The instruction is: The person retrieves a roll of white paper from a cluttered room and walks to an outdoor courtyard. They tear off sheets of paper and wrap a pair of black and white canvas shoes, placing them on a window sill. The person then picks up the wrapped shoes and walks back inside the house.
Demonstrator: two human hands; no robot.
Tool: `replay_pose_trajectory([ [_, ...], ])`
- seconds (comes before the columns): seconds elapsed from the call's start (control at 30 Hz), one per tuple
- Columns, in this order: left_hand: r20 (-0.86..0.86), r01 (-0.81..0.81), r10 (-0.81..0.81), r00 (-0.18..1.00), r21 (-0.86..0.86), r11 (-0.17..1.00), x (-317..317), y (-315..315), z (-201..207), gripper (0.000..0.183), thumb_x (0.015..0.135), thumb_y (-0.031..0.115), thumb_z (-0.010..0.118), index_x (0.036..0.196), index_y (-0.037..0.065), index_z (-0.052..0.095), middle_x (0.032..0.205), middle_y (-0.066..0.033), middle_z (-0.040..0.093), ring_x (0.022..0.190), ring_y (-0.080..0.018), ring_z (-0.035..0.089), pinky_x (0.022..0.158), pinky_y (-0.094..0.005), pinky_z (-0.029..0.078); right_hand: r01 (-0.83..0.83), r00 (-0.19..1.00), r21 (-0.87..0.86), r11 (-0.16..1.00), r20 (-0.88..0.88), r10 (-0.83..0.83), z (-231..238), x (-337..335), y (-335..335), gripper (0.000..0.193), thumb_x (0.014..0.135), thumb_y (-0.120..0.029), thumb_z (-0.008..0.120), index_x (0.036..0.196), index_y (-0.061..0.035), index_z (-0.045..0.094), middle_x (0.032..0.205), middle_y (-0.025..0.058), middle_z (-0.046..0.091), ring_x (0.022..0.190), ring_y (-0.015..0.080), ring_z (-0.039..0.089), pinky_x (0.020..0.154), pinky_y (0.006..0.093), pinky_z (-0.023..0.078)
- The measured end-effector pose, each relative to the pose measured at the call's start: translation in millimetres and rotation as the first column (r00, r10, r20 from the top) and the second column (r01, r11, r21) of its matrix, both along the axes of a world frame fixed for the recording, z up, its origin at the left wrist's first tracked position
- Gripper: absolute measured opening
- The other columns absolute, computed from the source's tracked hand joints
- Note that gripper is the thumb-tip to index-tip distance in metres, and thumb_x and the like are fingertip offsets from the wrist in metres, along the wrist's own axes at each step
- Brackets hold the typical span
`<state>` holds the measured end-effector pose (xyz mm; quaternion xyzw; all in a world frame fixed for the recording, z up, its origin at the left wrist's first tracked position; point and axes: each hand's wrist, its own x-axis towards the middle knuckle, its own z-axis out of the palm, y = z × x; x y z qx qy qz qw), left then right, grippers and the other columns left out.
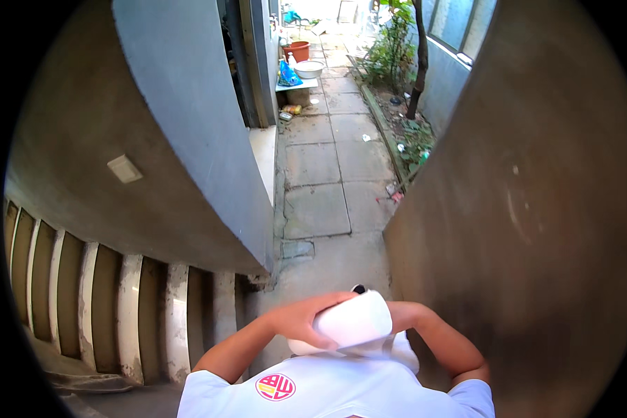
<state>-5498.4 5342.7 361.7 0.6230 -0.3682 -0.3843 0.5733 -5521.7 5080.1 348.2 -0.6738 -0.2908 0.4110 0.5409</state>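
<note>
Close to my chest I hold a smooth white roll-shaped object [355, 319], tilted with its rounded end up and to the right. My left hand [312, 319] is closed around its left side, thumb in front and fingers over the top. More white shapes show under and beside it, partly covered, and I cannot tell their kind. My right hand [400, 312] comes in from the right behind the white object; its fingers are hidden. A small dark round thing [358, 288] peeks out just beyond the roll.
Worn stairs [129, 306] lie at left beside a grey wall [181, 118] with a switch plate [124, 168]. A brown wall or door panel [522, 230] bounds the right. Ahead runs a paved path [317, 164] with a planted bed [416, 136], basin [308, 69] and orange tub [297, 50].
</note>
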Motion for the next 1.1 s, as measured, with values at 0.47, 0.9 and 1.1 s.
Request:
replay_pose_trajectory([
  [0.47,0.021,-0.453,0.452,0.892,0.043,0.89,292,-45,13,0.096,0.069,0.032,0.081,0.147,0.003,0.033,0.139,-0.0147,0.047,0.128,-0.0252,0.045,0.107,-0.039,0.034,-0.115,0.992,-0.029,0.993,0.056,0.116,-14,359,-29,0.048,0.084,-0.016,0.071,0.126,-0.0001,0.056,0.124,0.0127,0.06,0.113,0.0218,0.057,0.1,0.0344,0.045],
  [0.9,0.137,-0.543,0.526,0.84,0.215,0.812,629,-36,21,0.094,0.067,0.031,0.086,0.145,0.008,0.038,0.14,-0.0138,0.049,0.128,-0.0273,0.049,0.106,-0.0397,0.038,0.114,0.913,-0.129,0.985,0.404,-0.053,13,685,19,0.029,0.088,-0.019,0.064,0.113,-0.0033,0.066,0.11,0.0158,0.067,0.1,0.0261,0.065,0.087,0.0363,0.05],
  [1.1,0.07,-0.824,0.827,0.559,0.157,0.544,749,-47,-25,0.091,0.07,0.029,0.084,0.143,0.007,0.034,0.126,-0.0141,0.054,0.117,-0.0237,0.054,0.098,-0.0381,0.044,0.077,0.996,-0.363,0.929,0.065,-0.057,-6,778,1,0.031,0.092,-0.031,0.062,0.109,-0.0066,0.068,0.096,0.0166,0.07,0.092,0.0303,0.066,0.084,0.0375,0.05],
])
